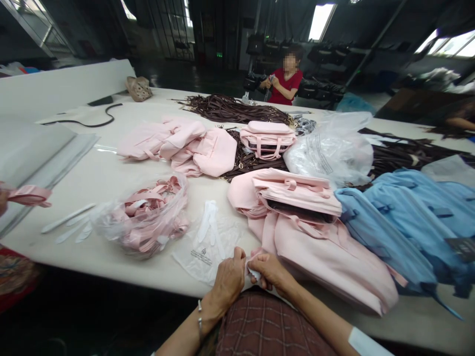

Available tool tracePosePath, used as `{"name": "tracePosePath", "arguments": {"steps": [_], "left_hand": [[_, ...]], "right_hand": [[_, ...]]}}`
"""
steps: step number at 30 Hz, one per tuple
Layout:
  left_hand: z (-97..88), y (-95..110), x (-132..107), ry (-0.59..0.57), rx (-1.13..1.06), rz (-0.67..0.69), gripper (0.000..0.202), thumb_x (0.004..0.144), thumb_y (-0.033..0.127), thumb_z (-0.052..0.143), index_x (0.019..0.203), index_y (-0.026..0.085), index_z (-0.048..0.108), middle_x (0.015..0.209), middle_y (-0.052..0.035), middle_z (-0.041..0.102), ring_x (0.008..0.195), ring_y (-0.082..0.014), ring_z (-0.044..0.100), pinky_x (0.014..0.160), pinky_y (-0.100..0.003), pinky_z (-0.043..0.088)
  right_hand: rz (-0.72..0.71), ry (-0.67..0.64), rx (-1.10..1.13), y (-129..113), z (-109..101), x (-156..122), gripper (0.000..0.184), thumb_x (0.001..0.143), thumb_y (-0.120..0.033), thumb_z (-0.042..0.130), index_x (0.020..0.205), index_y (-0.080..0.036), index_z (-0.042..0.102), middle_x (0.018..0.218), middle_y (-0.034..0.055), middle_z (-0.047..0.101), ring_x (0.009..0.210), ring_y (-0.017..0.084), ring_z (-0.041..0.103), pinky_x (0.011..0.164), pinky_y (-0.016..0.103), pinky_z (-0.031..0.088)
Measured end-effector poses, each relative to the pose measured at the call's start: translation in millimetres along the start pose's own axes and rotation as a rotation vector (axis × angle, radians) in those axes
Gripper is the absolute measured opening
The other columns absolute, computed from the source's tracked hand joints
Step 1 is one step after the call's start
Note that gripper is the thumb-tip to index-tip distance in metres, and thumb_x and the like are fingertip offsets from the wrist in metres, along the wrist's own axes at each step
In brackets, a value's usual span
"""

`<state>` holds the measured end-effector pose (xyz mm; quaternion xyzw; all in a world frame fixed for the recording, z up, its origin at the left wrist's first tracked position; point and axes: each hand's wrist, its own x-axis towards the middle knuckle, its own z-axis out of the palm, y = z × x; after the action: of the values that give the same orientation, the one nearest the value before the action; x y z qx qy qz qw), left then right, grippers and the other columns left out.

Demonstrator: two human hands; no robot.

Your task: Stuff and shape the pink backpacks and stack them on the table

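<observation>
Fingertip work, soft goods all around

Tabletop (111, 180) carries the lot. Using the front pink bag (334, 257) as landmark: it lies slumped by the worker's edge. Reads as padded fabric, soft, probably light for its bulk. I'd take it by a sewn edge; a loose panel would just fold.

Blue bags (401, 222): against its right side as the worker sits. Same handling, I'd guess.

Clear plastic bag (104, 217) of pink straps (152, 202): well to its left. Film looks slippery, so scoop from underneath.

Flat clear pouch (202, 262): just left of it, thin white strips (208, 225) on or in it, can't tell which. Strips likely bend easily.

Left hand (230, 274): just beside its near left corner, fingers curled in, grip not readable from here.

Right hand (267, 272): same corner, thumb and finger pinching a small pink-and-white piece (254, 273). Piece sits between the hands; can't tell if it's joined to the bag. Looks light and limp; pinch close to the edge.
</observation>
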<state>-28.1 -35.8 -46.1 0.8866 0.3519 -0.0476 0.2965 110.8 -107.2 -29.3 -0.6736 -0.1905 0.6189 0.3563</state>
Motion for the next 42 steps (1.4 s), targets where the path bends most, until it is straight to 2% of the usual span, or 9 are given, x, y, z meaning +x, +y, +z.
{"name": "tracePosePath", "arguments": {"steps": [3, 7, 14, 21, 25, 30, 35, 39, 42], "left_hand": [[3.3, 0, -1, 0.023, 0.110, 0.111, 0.017, 0.099, 0.022, 0.035, 0.102, 0.020, 0.052, 0.098, -0.0075, 0.065, 0.078, -0.0208, 0.070, 0.067, -0.029, 0.046], [13.3, -5, -1, 0.110, 0.155, 0.198, 0.010, 0.093, 0.017, 0.045, 0.101, 0.018, 0.051, 0.086, -0.0042, 0.062, 0.072, -0.0194, 0.067, 0.066, -0.029, 0.049], [33.6, -17, 3, 0.244, 0.159, 0.338, 0.012, 0.088, 0.010, 0.047, 0.097, 0.019, 0.046, 0.077, -0.0010, 0.059, 0.066, -0.0159, 0.062, 0.063, -0.025, 0.049], [24.6, -10, 7, 0.055, 0.174, 0.349, 0.020, 0.089, 0.009, 0.042, 0.105, 0.018, 0.051, 0.093, -0.0096, 0.067, 0.078, -0.0218, 0.068, 0.068, -0.031, 0.051], [15.0, -7, 7, 0.045, 0.012, 0.318, 0.021, 0.097, 0.017, 0.033, 0.110, 0.020, 0.050, 0.099, -0.0099, 0.069, 0.078, -0.0210, 0.070, 0.066, -0.029, 0.049], [4.1, -15, 5, 0.029, -0.189, 0.174, 0.016, 0.097, 0.017, 0.034, 0.105, 0.021, 0.048, 0.085, -0.0058, 0.071, 0.081, -0.0220, 0.072, 0.069, -0.028, 0.046], [0.1, -22, -1, -0.098, -0.203, 0.338, 0.012, 0.094, 0.017, 0.044, 0.105, 0.022, 0.049, 0.087, -0.0046, 0.073, 0.082, -0.0214, 0.071, 0.069, -0.026, 0.045], [-5.4, -23, -5, -0.172, -0.244, 0.409, 0.008, 0.096, 0.021, 0.046, 0.102, 0.022, 0.051, 0.088, -0.0044, 0.073, 0.080, -0.0196, 0.069, 0.066, -0.024, 0.043], [-11.1, -24, -5, -0.187, -0.350, 0.459, 0.009, 0.096, 0.024, 0.049, 0.104, 0.024, 0.053, 0.089, -0.0016, 0.072, 0.079, -0.0169, 0.067, 0.069, -0.022, 0.043]], "right_hand": [[0.014, -0.034, 0.052, 2, -1, 1, 0.029, 0.068, -0.040, 0.065, 0.060, -0.013, 0.061, 0.049, 0.0015, 0.060, 0.029, 0.004, 0.032, 0.028, 0.018, 0.014], [0.064, -0.071, 0.167, 7, -2, 3, 0.035, 0.065, -0.045, 0.072, 0.066, -0.011, 0.063, 0.051, 0.0007, 0.058, 0.031, 0.003, 0.033, 0.029, 0.017, 0.018], [0.147, -0.147, 0.306, 5, -10, -8, 0.049, 0.054, -0.049, 0.086, 0.076, -0.014, 0.058, 0.070, 0.0023, 0.064, 0.055, 0.007, 0.058, 0.055, 0.017, 0.053], [0.032, 0.061, 0.252, 12, -2, -4, 0.052, 0.055, -0.053, 0.080, 0.078, -0.018, 0.050, 0.064, -0.0004, 0.062, 0.052, 0.010, 0.058, 0.048, 0.018, 0.049], [-0.019, 0.122, 0.194, 11, 0, 0, 0.054, 0.054, -0.054, 0.076, 0.081, -0.022, 0.041, 0.065, -0.0028, 0.061, 0.055, 0.015, 0.062, 0.050, 0.024, 0.050], [-0.047, 0.023, 0.036, -1, -11, -3, 0.037, 0.066, -0.050, 0.063, 0.085, -0.020, 0.051, 0.073, 0.0000, 0.065, 0.056, 0.017, 0.062, 0.049, 0.027, 0.046], [-0.111, -0.037, -0.193, -14, -26, -5, 0.016, 0.064, -0.025, 0.069, 0.076, -0.015, 0.071, 0.070, -0.0004, 0.064, 0.064, 0.010, 0.052, 0.057, 0.020, 0.036], [-0.018, -0.193, -0.202, -18, -32, -10, 0.022, 0.057, -0.026, 0.077, 0.074, -0.013, 0.073, 0.071, 0.0013, 0.066, 0.065, 0.011, 0.053, 0.062, 0.022, 0.038], [0.017, -0.173, -0.140, -16, -27, -16, 0.027, 0.053, -0.032, 0.078, 0.071, -0.014, 0.067, 0.066, -0.0016, 0.061, 0.060, 0.008, 0.047, 0.058, 0.021, 0.033]]}}
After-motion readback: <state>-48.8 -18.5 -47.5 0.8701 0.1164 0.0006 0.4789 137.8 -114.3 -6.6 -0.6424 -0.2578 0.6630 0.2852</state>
